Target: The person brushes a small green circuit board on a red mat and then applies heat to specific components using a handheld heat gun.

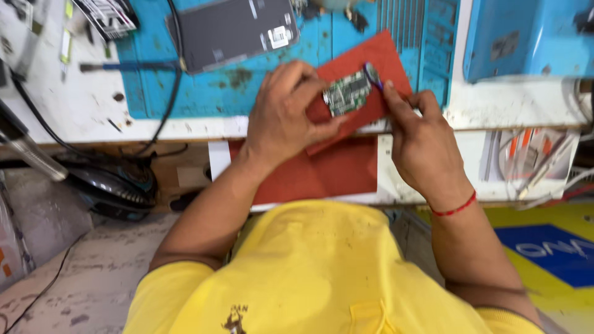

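Left hand pinches the green circuit board firmly over the red mat; right hand closed on a thin tool at its edge — keep the board braced, tool pressure light.

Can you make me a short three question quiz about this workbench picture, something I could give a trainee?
1. True or false: the left hand steadies the small green circuit board over the red mat.
2. Which hand holds the thin tool whose tip meets the board's edge?
A. the left hand
B. the right hand
C. neither
3. Fill in: the dark flat panel lies on the ____ mat further back on the bench.

Key
1. True
2. B
3. Blue
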